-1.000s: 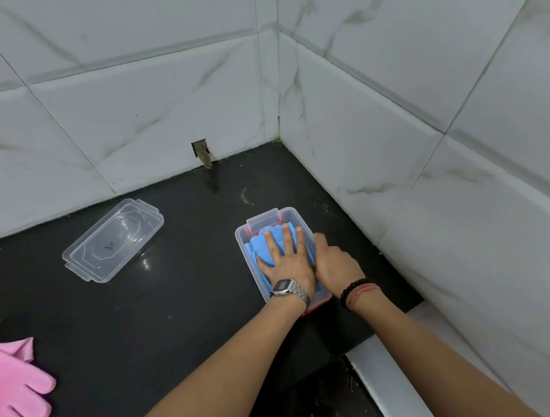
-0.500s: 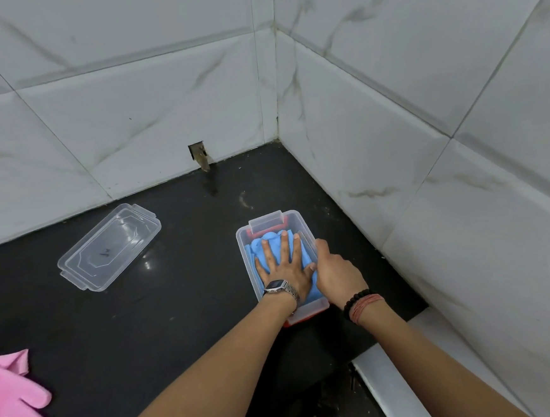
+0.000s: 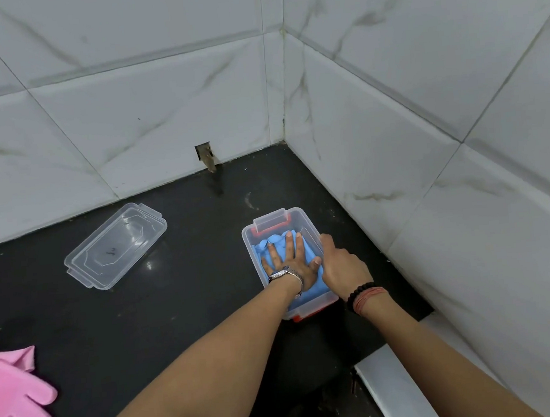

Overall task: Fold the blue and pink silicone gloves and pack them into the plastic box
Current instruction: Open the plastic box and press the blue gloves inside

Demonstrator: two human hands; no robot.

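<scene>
Left hand (image 3: 288, 263) pushed blue glove (image 3: 307, 255) deeper

On the black counter (image 3: 183, 314), the left hand (image 3: 288, 263) lies flat, fingers spread, on the blue gloves (image 3: 260, 247) inside the plastic box (image 3: 314, 238), the right hand (image 3: 342, 265) grips its three-o'clock wall, the clear lid (image 3: 115, 245) lies at ten o'clock, and the pink gloves (image 3: 12, 403) at eight.

Box (image 3: 315, 238) sits on the counter (image 3: 192, 300) near the right wall, gloves (image 3: 310, 258) inside. Lid (image 3: 115, 245) lies apart, left. Further gloves (image 3: 12, 400) at far left edge.
</scene>
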